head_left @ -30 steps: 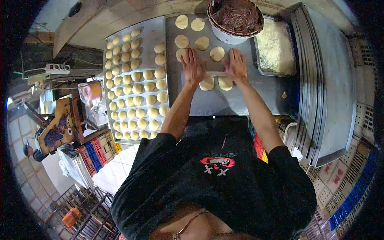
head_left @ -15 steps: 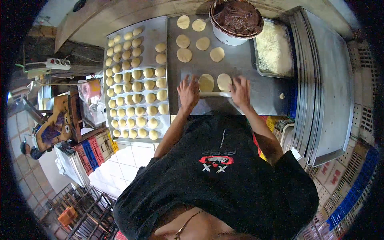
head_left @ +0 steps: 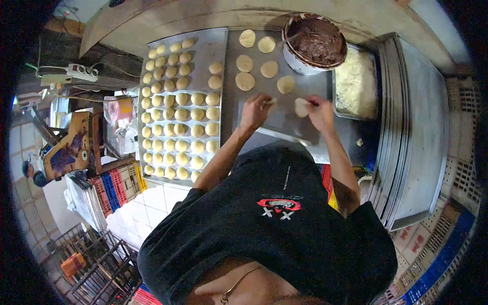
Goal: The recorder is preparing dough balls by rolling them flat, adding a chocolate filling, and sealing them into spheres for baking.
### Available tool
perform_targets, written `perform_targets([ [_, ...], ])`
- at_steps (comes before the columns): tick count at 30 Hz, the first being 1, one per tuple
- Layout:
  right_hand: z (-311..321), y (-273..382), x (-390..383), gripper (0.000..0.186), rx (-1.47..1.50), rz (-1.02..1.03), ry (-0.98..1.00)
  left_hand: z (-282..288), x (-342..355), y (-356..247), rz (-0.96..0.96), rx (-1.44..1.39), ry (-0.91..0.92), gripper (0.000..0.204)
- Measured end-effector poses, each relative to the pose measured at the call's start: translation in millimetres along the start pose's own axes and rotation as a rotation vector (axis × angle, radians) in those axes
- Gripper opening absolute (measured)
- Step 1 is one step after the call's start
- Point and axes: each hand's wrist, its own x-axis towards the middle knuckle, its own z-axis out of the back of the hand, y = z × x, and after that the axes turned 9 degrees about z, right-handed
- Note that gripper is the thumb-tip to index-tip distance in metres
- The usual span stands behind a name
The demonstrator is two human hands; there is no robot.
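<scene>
Above the metal work surface (head_left: 277, 119), my left hand (head_left: 256, 112) pinches a flattened dough round (head_left: 271, 103), seen mostly edge-on. My right hand (head_left: 321, 113) grips the edge of a second dough round (head_left: 303, 107), which hangs to the left of my fingers. Between my forearms, close to my shirt, a pale rolling pin (head_left: 283, 136) lies on the surface, slightly slanted. Several flat dough rounds (head_left: 245, 81) are spread out beyond my hands. Nothing touches them except the metal beneath.
To the left is a tray (head_left: 203, 46) with rows of dough balls (head_left: 181, 129). A white bucket of dark brown filling (head_left: 317, 43) stands at the back, beside a pan of pale yellow shreds (head_left: 355, 84). Upright metal trays (head_left: 414, 127) are stacked at the right.
Both hands have left the rolling pin and lifted the two near dough rounds off the surface. The pin now lies closer to my body and tilted. The whole view has shifted slightly.
</scene>
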Motion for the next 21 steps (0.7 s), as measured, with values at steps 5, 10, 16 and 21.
perform_targets([
  [5, -6, -31, 17, 0.018, -0.203, 0.196, -0.125, -5, 26, 23, -0.228, 0.224, 0.119, 0.026],
  [10, -27, 11, -20, 0.022, -0.103, -0.095, 0.466, 54, 74, 112, 0.220, 0.702, -0.405, 0.043],
  [16, -57, -5, -88, 0.036, -0.088, 0.017, 0.581, 55, 125, 124, 0.699, 0.715, -0.469, 0.057],
  [21, -59, -25, -105, 0.041, -0.272, 0.063, 0.383, 81, 128, 124, 0.517, 0.394, -0.447, 0.039],
])
